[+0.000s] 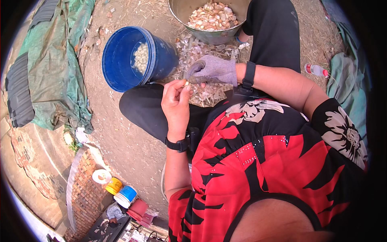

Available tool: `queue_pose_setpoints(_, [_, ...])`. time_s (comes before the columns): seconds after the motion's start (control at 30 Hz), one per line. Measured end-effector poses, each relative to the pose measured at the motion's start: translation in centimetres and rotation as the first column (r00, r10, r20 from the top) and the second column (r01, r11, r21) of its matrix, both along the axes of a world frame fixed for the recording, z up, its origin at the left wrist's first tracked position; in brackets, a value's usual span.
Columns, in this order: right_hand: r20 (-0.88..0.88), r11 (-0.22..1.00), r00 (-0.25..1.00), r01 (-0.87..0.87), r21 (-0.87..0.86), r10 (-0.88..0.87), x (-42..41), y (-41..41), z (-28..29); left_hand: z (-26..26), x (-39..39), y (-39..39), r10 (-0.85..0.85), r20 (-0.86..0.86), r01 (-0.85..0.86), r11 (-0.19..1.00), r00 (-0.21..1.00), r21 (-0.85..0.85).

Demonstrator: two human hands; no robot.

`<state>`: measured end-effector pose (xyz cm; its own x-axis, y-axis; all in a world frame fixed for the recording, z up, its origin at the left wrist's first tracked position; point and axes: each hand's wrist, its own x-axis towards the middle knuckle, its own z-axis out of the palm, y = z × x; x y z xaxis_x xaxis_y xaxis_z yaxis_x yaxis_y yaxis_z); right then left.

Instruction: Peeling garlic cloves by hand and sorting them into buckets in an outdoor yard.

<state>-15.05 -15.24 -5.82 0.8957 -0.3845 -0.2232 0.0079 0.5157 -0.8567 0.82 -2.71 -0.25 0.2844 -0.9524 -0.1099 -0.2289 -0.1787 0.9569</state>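
My bare left hand (177, 101) pinches a small pale garlic clove (186, 83) between thumb and fingertips. My right hand (213, 71), in a grey-purple knit glove, is curled with its fingertips at the clove; whether it grips the clove or something else is hidden. Both hands are above a heap of papery garlic skins (193, 56) on the ground between my legs. Left of them, a blue plastic bucket (121, 65) leans towards me with peeled garlic cloves (141, 57) inside. Ahead, a metal basin (208, 35) holds many unpeeled garlic cloves (213, 16).
A green tarpaulin (57, 90) with dark corrugated pieces (19, 90) lies at left. Behind on the left are a yellow bucket (114, 185), a blue-and-white bucket (126, 195) and red containers (139, 209). A plastic bottle (316, 70) rests at right, near another green sheet (344, 75).
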Motion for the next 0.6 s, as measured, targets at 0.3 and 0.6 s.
queue_pose_setpoints(0.3, [-0.107, 0.989, 0.994, -0.006, -0.147, -0.010, 0.4, 0.1, -0.2, 0.2, -0.5, 0.1, -0.113, 0.365, 0.102, 0.994, 0.924, 0.048])
queue_pose_setpoints(0.6, [-0.180, 0.990, 0.981, 0.047, -0.132, -0.070, -0.4, 0.0, 0.0, 2.5, -0.6, 0.0, 0.170, -0.475, -0.182, 0.983, 0.864, 0.020])
